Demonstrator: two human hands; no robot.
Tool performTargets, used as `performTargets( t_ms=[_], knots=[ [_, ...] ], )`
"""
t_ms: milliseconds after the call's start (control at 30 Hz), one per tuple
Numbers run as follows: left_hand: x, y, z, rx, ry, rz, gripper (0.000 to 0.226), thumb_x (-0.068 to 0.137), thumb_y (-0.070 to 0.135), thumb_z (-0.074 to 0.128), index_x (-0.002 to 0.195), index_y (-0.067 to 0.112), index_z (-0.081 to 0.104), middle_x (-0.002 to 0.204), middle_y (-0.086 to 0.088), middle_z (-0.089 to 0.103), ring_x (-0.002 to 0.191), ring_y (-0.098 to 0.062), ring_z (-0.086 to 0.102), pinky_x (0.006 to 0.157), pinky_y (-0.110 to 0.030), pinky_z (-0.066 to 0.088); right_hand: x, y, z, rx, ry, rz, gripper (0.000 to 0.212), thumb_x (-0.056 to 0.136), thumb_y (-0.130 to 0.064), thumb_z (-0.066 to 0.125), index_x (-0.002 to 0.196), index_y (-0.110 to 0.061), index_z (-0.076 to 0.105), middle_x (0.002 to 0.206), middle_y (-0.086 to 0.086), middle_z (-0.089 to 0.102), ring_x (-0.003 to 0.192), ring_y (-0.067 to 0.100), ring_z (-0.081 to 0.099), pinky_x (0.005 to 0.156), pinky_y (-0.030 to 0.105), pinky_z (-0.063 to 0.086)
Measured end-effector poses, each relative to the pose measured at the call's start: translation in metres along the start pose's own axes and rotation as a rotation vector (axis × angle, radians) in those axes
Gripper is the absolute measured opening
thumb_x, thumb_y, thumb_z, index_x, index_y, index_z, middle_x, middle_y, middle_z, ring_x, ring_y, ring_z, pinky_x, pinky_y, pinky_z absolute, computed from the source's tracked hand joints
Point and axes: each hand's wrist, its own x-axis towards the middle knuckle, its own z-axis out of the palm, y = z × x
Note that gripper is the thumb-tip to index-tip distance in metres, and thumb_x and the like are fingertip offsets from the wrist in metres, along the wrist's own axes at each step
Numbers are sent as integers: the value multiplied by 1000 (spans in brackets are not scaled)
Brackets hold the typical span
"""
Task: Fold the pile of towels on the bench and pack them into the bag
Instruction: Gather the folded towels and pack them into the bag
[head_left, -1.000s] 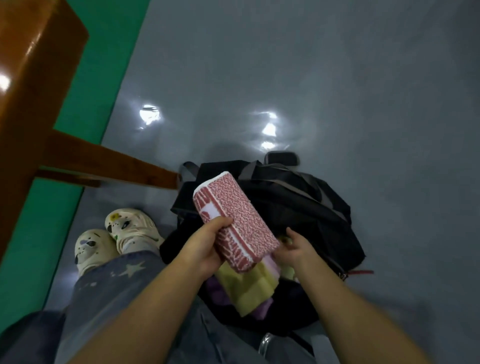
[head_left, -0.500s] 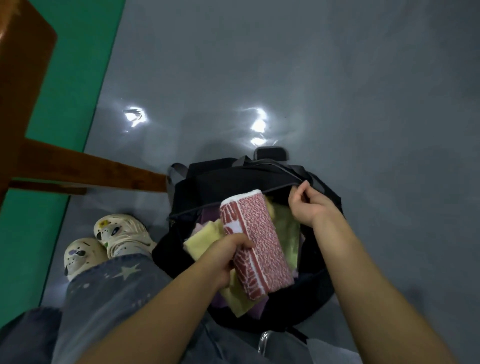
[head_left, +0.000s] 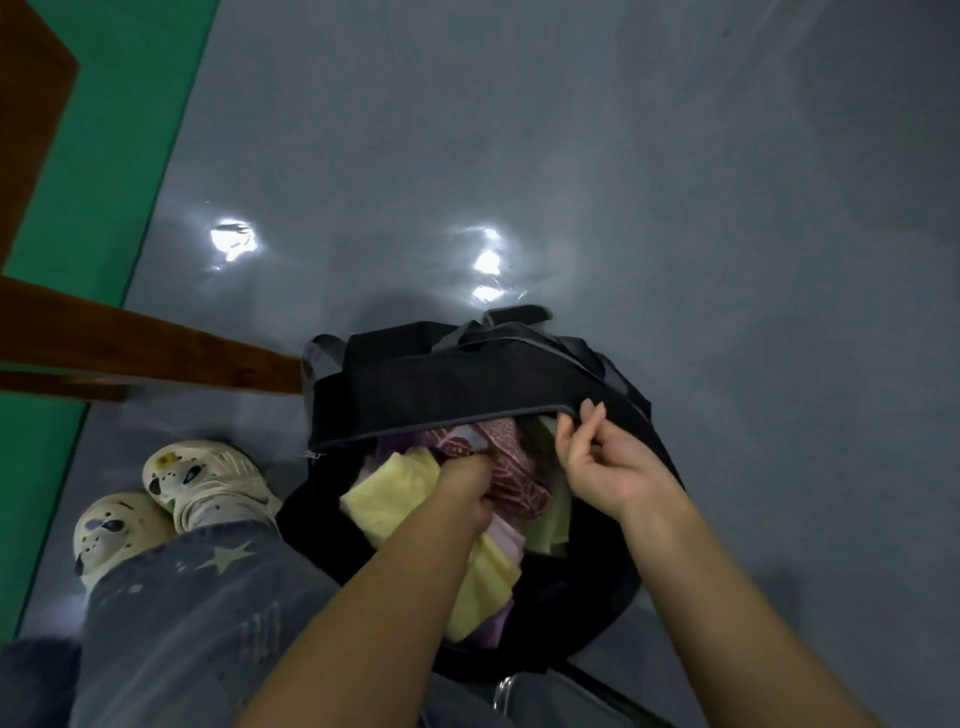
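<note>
Fingers of the right hand are curled, and the grey-piped edge of the black duffel bag is pinched between thumb and fingertips, so that the flap is held up and the mouth is kept open. The fingers of the left hand are hidden under the wrist inside the bag; they appear to be closed on the red patterned towel, which is lodged in the opening against the left hand and beneath the raised flap. A folded yellow towel is seen just beside the left wrist, a pale green towel lies below the right hand, and lilac cloth shows under the yellow one at the near rim. The bag is set on the grey floor, close to the wooden desk whose rail ends beside the bag's far corner. A green strip of floor runs under the desk. Two cream clogs and a denim trouser leg with star prints are seen to the left of the bag.
</note>
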Motion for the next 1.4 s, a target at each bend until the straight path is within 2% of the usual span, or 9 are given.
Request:
performTargets(
  t_ms=[67, 233, 367, 500, 633, 733, 867, 1033, 1400],
  knots=[
    [-9, 4, -1, -11, 38, 18, 29, 95, -6, 37, 115, -3, 59, 96, -23, 69, 70, -22, 64, 69, -31, 54, 3, 4, -9, -31, 39, -11, 19, 82, -3, 67, 68, 10, 64, 83, 22, 57, 90, 25, 59, 39, 20, 50],
    [-32, 30, -14, -159, -1, 32, 16, 91, -3, 40, 82, 4, 52, 79, -10, 52, 74, -21, 50, 71, -30, 45, 13, 9, -27, -108, 82, -38, 12, 81, -3, 68, 77, 8, 64, 94, 20, 60, 92, 28, 60, 44, 19, 53],
    [-37, 33, -14, -261, -32, 37, 18, 97, 8, 47, 112, 5, 56, 112, -11, 59, 101, -26, 58, 89, -37, 41, 24, 6, -47, -202, 67, -90, 5, 86, -1, 63, 87, 4, 63, 97, 17, 60, 106, 22, 60, 45, 22, 55],
    [-32, 29, -8, -370, 15, 44, 38, 101, 9, 44, 139, 5, 44, 138, -14, 52, 128, -30, 49, 91, -40, 44, 27, -13, -84, -552, 55, -137, 8, 90, 0, 57, 90, 6, 62, 81, 17, 69, 66, 21, 71, 51, 24, 57],
    [-37, 31, -8, -377, 24, 70, 40, 101, 5, 43, 141, 4, 41, 142, -14, 48, 133, -30, 44, 104, -40, 39, 45, -66, -135, -1066, 374, -576, 18, 88, 5, 57, 81, -11, 52, 80, 15, 63, 67, 20, 60, 60, 30, 54],
    [-46, 32, -9, -376, 24, 76, 39, 100, 4, 44, 139, 3, 42, 141, -12, 49, 132, -28, 45, 99, -38, 42, 66, -101, -170, -1383, 659, -755, 20, 85, 4, 55, 95, -13, 54, 106, 18, 62, 86, 31, 58, 82, 45, 49],
    [-55, 36, -13, -391, 45, 95, 31, 99, 4, 47, 130, 2, 50, 136, -7, 54, 129, -25, 49, 93, -36, 44, 79, -102, -183, -1606, 523, -688, 61, 86, 8, 53, 142, -11, 38, 129, 14, 54, 118, 35, 53, 101, 42, 44],
    [-65, 38, -20, -406, 36, 73, 12, 99, 6, 48, 88, 3, 53, 96, -7, 61, 126, -23, 52, 88, -34, 46, 84, -99, -179, -1695, 448, -612, 48, 92, -8, 56, 139, -6, 44, 131, 18, 56, 118, 36, 53, 99, 38, 43],
    [-65, 40, -31, -426, 23, 115, 7, 99, 7, 50, 97, 4, 55, 114, -10, 61, 125, -25, 54, 86, -35, 48, 77, -125, -171, -2155, 559, -622, 40, 97, -5, 41, 134, 7, 42, 130, 26, 54, 118, 40, 51, 98, 40, 39]
  ],
)
